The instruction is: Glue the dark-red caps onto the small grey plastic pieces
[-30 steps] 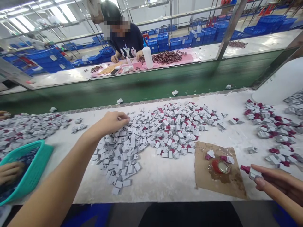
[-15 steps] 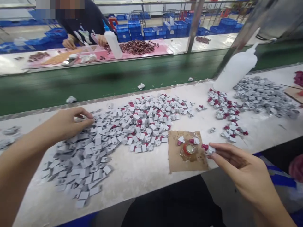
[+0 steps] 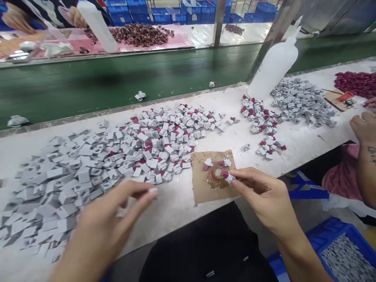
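My right hand [image 3: 261,194] pinches a small grey-and-maroon plastic piece [image 3: 227,176], its maroon end at a small round dish [image 3: 218,173] of clear liquid. The dish sits on a wet brown cardboard square [image 3: 202,192], with two more grey-and-maroon pieces [image 3: 225,163] behind it. My left hand [image 3: 117,219], blurred, has thumb and forefinger closed in front of the large pile of grey plastic pieces [image 3: 85,176]. A pale spot shows at those fingertips; whether it is a piece or a nail I cannot make out. Maroon parts show among the pile's right half.
A white squeeze bottle [image 3: 273,66] stands behind grey-and-maroon pieces [image 3: 261,117] and more grey pieces [image 3: 305,102]. A green conveyor belt [image 3: 176,70] runs behind. At right are a co-worker's hand [image 3: 364,125] and a blue crate [image 3: 326,239]; another person's hands [image 3: 17,19] are across.
My left hand has come away from the grey pile, toward me and the cardboard. My right hand has brought its piece left to the dish. The view has shifted right and down.
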{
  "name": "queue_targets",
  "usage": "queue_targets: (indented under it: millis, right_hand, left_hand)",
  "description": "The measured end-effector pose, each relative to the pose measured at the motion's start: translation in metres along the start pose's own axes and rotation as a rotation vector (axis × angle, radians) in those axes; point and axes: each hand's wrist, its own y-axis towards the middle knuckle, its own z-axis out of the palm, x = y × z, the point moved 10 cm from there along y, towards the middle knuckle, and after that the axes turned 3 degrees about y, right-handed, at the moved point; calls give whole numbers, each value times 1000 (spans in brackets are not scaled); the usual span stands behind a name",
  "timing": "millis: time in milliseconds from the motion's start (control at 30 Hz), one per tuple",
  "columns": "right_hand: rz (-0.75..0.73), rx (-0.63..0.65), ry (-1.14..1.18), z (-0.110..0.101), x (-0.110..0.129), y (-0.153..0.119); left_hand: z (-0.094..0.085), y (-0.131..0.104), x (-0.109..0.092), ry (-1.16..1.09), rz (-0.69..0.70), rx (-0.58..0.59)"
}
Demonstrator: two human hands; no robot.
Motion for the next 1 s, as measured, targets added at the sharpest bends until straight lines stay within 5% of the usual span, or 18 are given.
queue_targets:
  millis: [100,200,333,700,1000]
  right_hand:
    - [-88,-13,-86,1,10,-2]
    - [-152,7,-161,4,20,-2]
    - [-206,67,-251,12,31,-1]
    - [-252,152,-338,15,34,3]
    - [-239,137,-301,14,34,9]
  left_hand:
    - [50,-26,-30,-69,127,11]
    - [69,-36,-32,-88,134,-35]
    - [67,-44,-27,-52,96,-115]
    - [71,-47,-32,-48,218,1]
    - [85,-13,-70,-547,-11,41]
